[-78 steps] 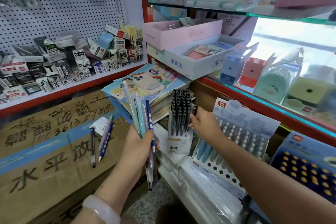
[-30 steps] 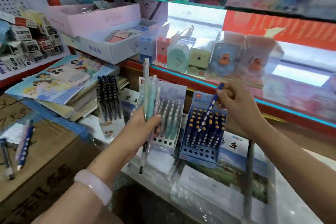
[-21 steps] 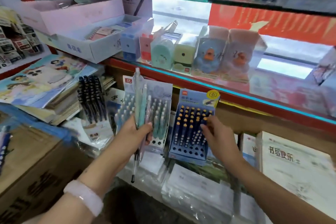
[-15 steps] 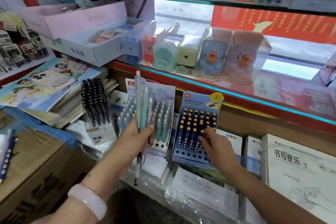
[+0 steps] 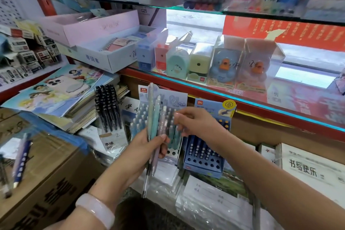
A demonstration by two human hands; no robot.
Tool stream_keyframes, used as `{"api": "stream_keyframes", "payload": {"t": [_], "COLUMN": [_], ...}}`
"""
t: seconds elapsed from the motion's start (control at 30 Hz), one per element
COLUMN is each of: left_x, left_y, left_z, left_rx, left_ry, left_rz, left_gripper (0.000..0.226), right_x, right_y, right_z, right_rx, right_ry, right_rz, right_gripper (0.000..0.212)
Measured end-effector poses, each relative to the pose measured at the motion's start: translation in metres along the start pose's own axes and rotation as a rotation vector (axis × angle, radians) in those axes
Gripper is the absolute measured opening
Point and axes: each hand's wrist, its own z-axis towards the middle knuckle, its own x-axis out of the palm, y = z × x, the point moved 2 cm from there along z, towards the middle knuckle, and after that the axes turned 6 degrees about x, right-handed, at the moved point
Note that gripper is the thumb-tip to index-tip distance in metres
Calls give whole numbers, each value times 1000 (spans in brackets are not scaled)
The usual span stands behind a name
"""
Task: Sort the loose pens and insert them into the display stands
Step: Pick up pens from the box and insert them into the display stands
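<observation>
Head view shows us a stationery shop counter under a glass shelf point(image 5: 280, 106) with a red edge. We read "LANTU" on the red tag of the pale blue-grey cardboard display stand point(image 5: 174, 99) holding pastel pens, and "deli" on the red tag of the dark blue cardboard display stand point(image 5: 209, 171) just to its right, whose header also carries a yellow round badge point(image 5: 228, 104). A white cup of black pens point(image 5: 108, 106) to the left bears the characters "本味". On the shelf above, a white open box point(image 5: 104, 59) has blue characters we cannot make out, and a card behind it reads "G25". At the far right a white booklet point(image 5: 309, 170) shows "书写快乐".

Our left hand point(image 5: 147, 145), with a pale pink bangle point(image 5: 95, 211) on the wrist, grips a bunch of loose pastel pens point(image 5: 155, 127) upright in front of the pale stand, thumb pressed across the barrels; the tips hang below the palm. Our right hand point(image 5: 196, 123) reaches across from the right, fingers curled toward the tops of the bunch; motion blur keeps us from telling whether they pinch a pen. A dark blue dotted pen point(image 5: 22, 162) lies on the brown cardboard carton point(image 5: 46, 183) at the left, well apart from the stands.
</observation>
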Motion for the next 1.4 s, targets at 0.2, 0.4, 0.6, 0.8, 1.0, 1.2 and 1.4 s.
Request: {"api": "stream_keyframes", "payload": {"t": [0.2,0.4,0.6,0.8,1.0,1.2,1.4], "left_x": [-10,-25,-57,-79,-87,-88,-85], "left_y": [-3,-7,-3,3,8,7,6], "left_z": [-6,-7,-5,-11,-17,-21,-20], "left_rx": [10,44,54,82,59,66,63], "left_ry": [-33,-176,-419,-501,-509,-490,-471], "left_rz": [-38,-112,30,162,179,225,216], "left_gripper": [14,17,10,10,10,10,10], "right_x": [30,34,12,14,64,85,84], "right_y": [5,9,23,16,3,-8,-9], "right_z": [6,5,9,27,41,55,59], "right_rx": [59,39,-108,-314,-359,-326,-342], "right_ry": [202,135,-78,-345,-223,-199,-225], "right_rz": [73,267,380,-45,-432,-577,-600], "right_gripper": [16,9,11,7,12,15,16]}}
